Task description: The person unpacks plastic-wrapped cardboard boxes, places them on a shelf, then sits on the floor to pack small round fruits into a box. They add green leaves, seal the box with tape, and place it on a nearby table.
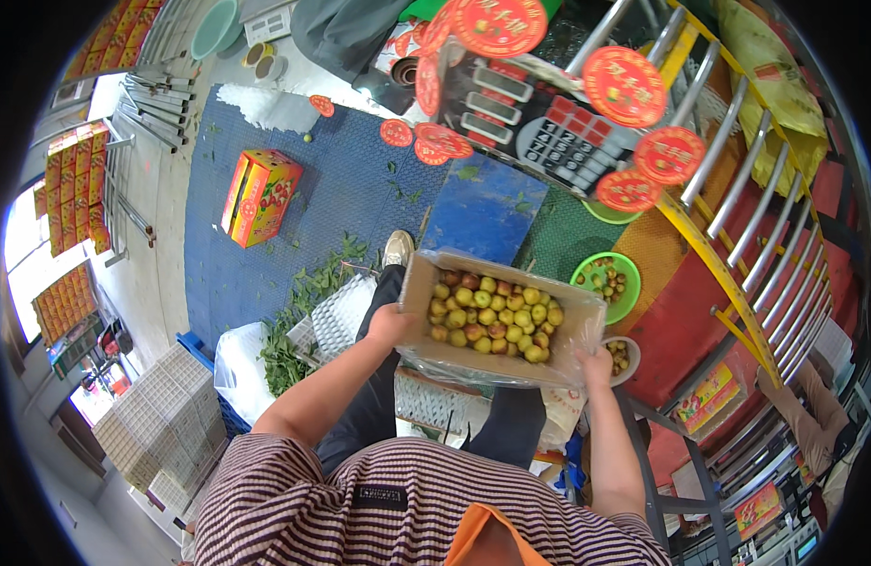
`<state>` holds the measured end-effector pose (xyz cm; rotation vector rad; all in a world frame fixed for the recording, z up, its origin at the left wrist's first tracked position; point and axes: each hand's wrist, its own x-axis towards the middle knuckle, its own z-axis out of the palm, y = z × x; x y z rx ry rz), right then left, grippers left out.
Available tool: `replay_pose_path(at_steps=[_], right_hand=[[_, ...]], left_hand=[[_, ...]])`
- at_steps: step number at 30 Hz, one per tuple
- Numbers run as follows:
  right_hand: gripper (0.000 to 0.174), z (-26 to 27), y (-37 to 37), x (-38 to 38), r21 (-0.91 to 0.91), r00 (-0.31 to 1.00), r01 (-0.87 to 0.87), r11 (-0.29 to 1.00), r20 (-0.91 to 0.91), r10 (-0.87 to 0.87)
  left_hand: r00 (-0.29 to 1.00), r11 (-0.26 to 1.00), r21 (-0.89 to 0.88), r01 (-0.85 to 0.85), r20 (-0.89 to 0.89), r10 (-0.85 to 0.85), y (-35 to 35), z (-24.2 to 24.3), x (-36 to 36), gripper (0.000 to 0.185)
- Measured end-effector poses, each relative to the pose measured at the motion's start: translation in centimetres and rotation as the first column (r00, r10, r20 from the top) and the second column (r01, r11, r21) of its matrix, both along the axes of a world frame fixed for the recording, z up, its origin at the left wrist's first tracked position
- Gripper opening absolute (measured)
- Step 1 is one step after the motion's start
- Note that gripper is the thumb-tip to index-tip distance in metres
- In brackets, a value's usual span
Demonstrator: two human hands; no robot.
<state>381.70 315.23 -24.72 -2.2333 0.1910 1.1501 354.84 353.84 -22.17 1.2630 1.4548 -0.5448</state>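
Between my two hands is an open cardboard box lined with clear plastic film, filled with small green and reddish-brown fruits, probably jujubes. My left hand grips its left end, and my right hand grips the lower right corner by the film and cardboard. The box is held in front of my body, above my legs. Beyond it stands a weighing scale with a keypad and round red stickers lying on it and hanging around its edge.
A closed printed carton stands on the blue mat at left. A green basin and a white bowl with fruits sit at right, beside a yellow-framed roller conveyor. Leaves and stacked crates are at left. A person's legs show far right.
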Motion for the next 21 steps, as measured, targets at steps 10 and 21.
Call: replay_pose_path(at_steps=[10, 21], right_hand=[[0.026, -9.8, 13.0, -0.3, 0.054, 0.975, -0.044, 0.998, 0.218, 0.031], [0.028, -10.7, 16.1, 0.1, 0.076, 0.906, -0.157, 0.985, 0.409, 0.113]], left_hand=[[0.941, 0.957, 0.121, -0.262, 0.251, 0.226, 9.0, -11.3, -1.8, 0.029], [0.905, 0.827, 0.434, 0.357, 0.057, -0.421, 14.4, -13.3, 1.4, 0.041]])
